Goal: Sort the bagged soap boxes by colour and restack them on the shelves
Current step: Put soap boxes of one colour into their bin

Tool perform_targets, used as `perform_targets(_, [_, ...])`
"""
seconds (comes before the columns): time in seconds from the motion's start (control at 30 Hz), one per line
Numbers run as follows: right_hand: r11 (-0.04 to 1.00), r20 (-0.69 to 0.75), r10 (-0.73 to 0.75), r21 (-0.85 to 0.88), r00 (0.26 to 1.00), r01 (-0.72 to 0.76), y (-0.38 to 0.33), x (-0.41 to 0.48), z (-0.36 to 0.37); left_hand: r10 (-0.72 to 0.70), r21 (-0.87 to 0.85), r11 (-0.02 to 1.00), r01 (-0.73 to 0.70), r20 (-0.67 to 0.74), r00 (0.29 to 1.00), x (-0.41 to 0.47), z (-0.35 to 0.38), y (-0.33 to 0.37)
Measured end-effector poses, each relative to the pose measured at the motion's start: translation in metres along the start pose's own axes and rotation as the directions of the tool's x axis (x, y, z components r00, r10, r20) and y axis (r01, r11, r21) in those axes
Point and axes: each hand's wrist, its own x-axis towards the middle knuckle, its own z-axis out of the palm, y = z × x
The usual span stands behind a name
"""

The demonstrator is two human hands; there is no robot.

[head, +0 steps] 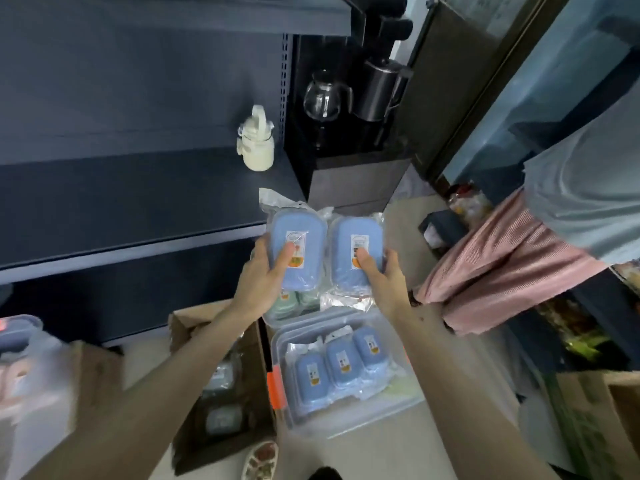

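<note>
My left hand grips one bagged blue soap box, thumb on its label. Beside it my right hand grips a second bagged blue soap box the same way. Both boxes are held side by side in the air, just right of the dark shelf. Under them lie bagged green soap boxes in a clear bin. A nearer clear bin on the floor holds three more blue soap boxes.
A white jar stands on the shelf's right end. An open cardboard box with pale bagged boxes sits on the floor at left. A person in pink trousers stands close at right. Black kettles are behind.
</note>
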Motion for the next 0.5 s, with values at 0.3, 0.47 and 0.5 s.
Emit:
perform_targets(0.3, [0.965,0.153,0.211,-0.189,0.965,-0.181,0.113,0.053,-0.047,-0.286,0.134,0.949,0.286,-0.019,0.958,0.001,0.098,-0.079])
perform_targets(0.47, [0.919,0.236,0.315,-0.316,0.919,-0.234,0.179,0.071,-0.082,-0.390,0.135,0.906,0.400,-0.098,0.916,-0.022,0.162,-0.117])
perform_targets(0.5, [0.911,0.247,0.331,-0.337,0.911,-0.239,0.191,0.073,-0.088,-0.410,0.139,0.895,0.423,-0.113,0.905,-0.026,0.172,-0.126])
